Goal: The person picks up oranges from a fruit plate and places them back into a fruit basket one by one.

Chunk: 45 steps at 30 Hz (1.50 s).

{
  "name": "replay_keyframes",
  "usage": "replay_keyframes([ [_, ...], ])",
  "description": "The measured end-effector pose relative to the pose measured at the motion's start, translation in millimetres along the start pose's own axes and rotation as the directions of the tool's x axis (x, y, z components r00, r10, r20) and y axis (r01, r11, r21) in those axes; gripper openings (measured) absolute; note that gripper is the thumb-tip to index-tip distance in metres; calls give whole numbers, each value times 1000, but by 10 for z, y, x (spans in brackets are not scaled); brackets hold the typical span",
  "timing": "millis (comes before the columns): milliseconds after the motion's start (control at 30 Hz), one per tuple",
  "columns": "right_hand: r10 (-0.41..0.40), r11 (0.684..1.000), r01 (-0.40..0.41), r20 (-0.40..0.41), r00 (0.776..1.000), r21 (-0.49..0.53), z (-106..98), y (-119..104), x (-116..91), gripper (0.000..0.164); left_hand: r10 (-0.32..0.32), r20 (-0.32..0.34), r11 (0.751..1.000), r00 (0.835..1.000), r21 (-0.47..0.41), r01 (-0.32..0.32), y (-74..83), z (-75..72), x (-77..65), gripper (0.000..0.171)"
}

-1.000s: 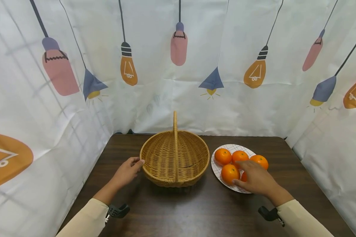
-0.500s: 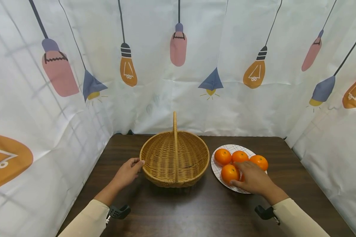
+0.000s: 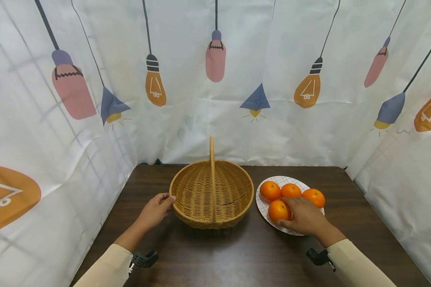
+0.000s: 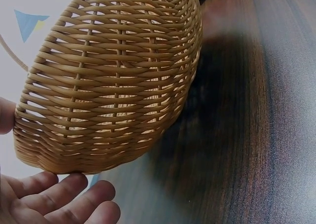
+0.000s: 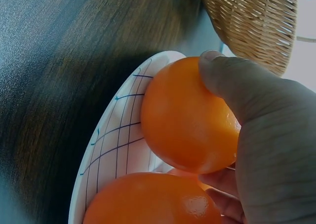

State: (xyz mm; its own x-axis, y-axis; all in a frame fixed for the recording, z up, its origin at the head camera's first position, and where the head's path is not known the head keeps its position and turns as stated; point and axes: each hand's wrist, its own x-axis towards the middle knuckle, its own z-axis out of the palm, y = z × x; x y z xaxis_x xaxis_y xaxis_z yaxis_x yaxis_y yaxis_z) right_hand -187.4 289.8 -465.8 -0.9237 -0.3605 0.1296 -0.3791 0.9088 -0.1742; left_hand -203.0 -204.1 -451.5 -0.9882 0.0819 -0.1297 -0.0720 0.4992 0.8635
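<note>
In the head view, a wicker basket [image 3: 192, 187] with a tall arched handle stands mid-table. My left hand [image 3: 152, 213] holds its left rim, thumb on the rim; in the left wrist view the fingers [image 4: 74, 199] lie against the outer weave. To the basket's right, a white plate [image 3: 263, 205] with a blue grid bears several oranges. My right hand [image 3: 305, 217] grips the front-left orange [image 3: 278, 211]. The right wrist view has the thumb on top of that orange [image 5: 182, 115] and fingertips at its far side. A neighbouring orange [image 5: 153, 199] lies beside it.
Other oranges sit at the plate's back left [image 3: 270, 190], back middle [image 3: 291, 190] and right [image 3: 313, 196]. Behind the dark wooden table [image 3: 215, 259] hangs a white curtain [image 3: 186, 131] printed with lamps, which also runs along both sides.
My right hand has shifted slightly left and drawn its thumb and fingers in around the front-left orange. The left hand has stayed at the basket rim.
</note>
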Motion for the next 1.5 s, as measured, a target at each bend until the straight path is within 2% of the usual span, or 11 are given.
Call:
replay_keyframes([
  [433,18,1000,-17,-6,1000,13,27,-12,21,79,-1,8,1000,1000,-14,1,19,4,-14,63],
  [800,3,1000,-3,-34,999,18,30,-47,37,73,0,7,1000,1000,-24,0,29,7,-14,63],
  [1133,-41,998,44,-73,996,39,-120,-143,104,71,2,7,1000,1000,-28,-1,29,5,-21,61],
  [1500,-37,996,43,-81,996,78,-321,-231,219,81,9,7,1000,1000,-24,-9,16,10,-8,61],
])
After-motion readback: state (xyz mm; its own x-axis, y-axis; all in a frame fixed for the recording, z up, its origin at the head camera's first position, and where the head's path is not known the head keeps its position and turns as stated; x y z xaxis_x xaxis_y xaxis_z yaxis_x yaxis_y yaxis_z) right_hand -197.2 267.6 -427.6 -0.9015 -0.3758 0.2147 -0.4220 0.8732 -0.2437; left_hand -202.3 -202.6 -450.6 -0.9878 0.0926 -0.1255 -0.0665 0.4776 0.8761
